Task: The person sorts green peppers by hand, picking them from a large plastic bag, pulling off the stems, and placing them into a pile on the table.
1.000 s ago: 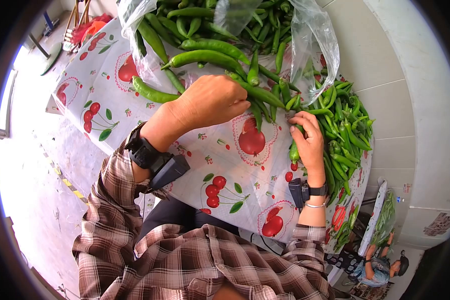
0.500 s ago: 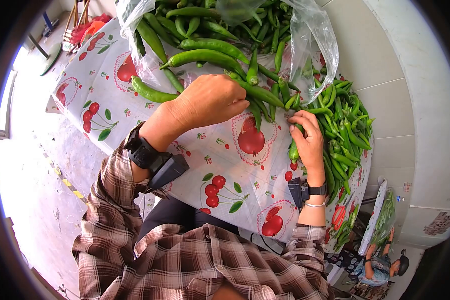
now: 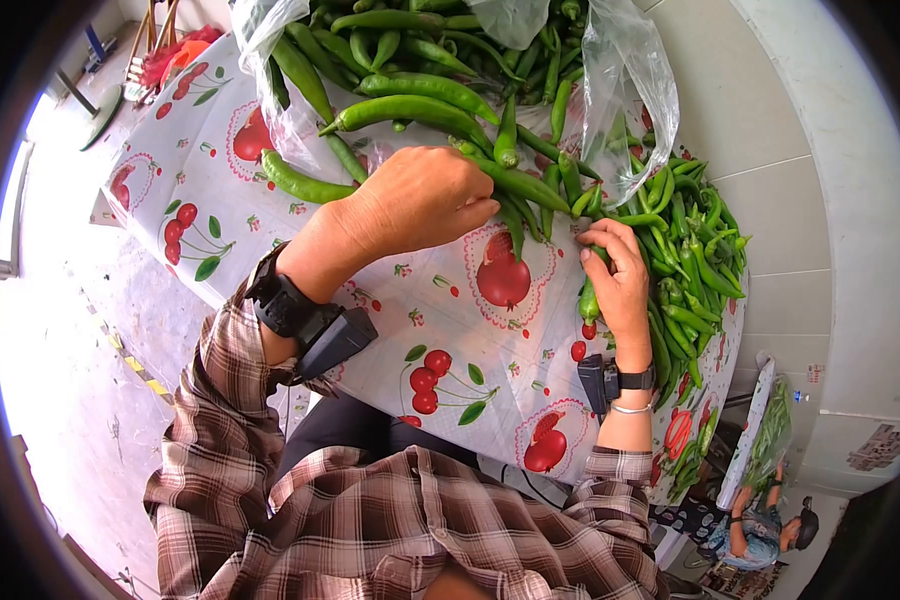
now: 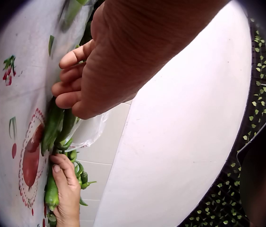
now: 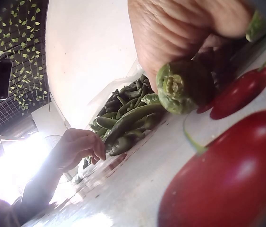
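Observation:
My left hand (image 3: 482, 203) lies on a spill of long green peppers (image 3: 530, 188) at the mouth of a clear plastic bag (image 3: 620, 70), its fingers curled round one of them. The left wrist view shows those curled fingers (image 4: 64, 90) over the peppers (image 4: 52, 125). My right hand (image 3: 598, 262) grips a short green pepper (image 3: 589, 300) in its palm, beside a pile of peppers (image 3: 695, 270). The right wrist view shows that pepper's stem end (image 5: 182, 87) poking out below the hand (image 5: 185, 33).
The table wears a white cloth printed with cherries and pomegranates (image 3: 470, 330). A loose pepper (image 3: 300, 185) lies left of my left hand. A tiled wall (image 3: 770, 150) borders the table on the right. Another person (image 3: 760, 530) sits below the table's near right corner.

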